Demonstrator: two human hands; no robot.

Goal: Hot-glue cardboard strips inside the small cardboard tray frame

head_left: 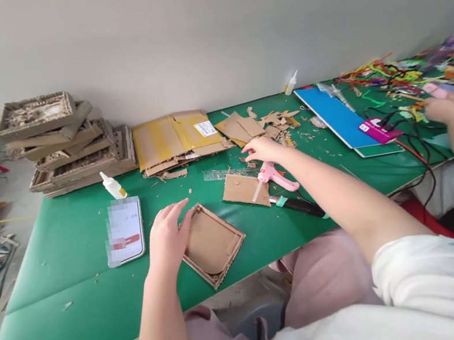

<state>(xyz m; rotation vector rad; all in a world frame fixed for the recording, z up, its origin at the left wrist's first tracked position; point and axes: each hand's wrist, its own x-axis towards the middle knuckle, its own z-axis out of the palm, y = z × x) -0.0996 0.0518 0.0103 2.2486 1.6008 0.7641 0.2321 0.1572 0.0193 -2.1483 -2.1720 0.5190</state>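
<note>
Nearest us, our left hand (167, 236) rests open-fingered on the cardboard frame (212, 243), steadying its edge without gripping. Our right hand (264, 149), empty and spread, reaches over the cardboard scraps (258, 124) beyond the frame, above the pink glue gun (275, 175). We judge the frame's walls assembled, decoration unfinished; finished frames (68, 142) are stacked behind it, to its left.

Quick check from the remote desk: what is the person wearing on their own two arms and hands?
Both forearms are bare, and the left hand and right hand have no gloves, rings, watch or bands that show. A white short sleeve covers the right upper arm. The left sleeve is out of view.
</note>
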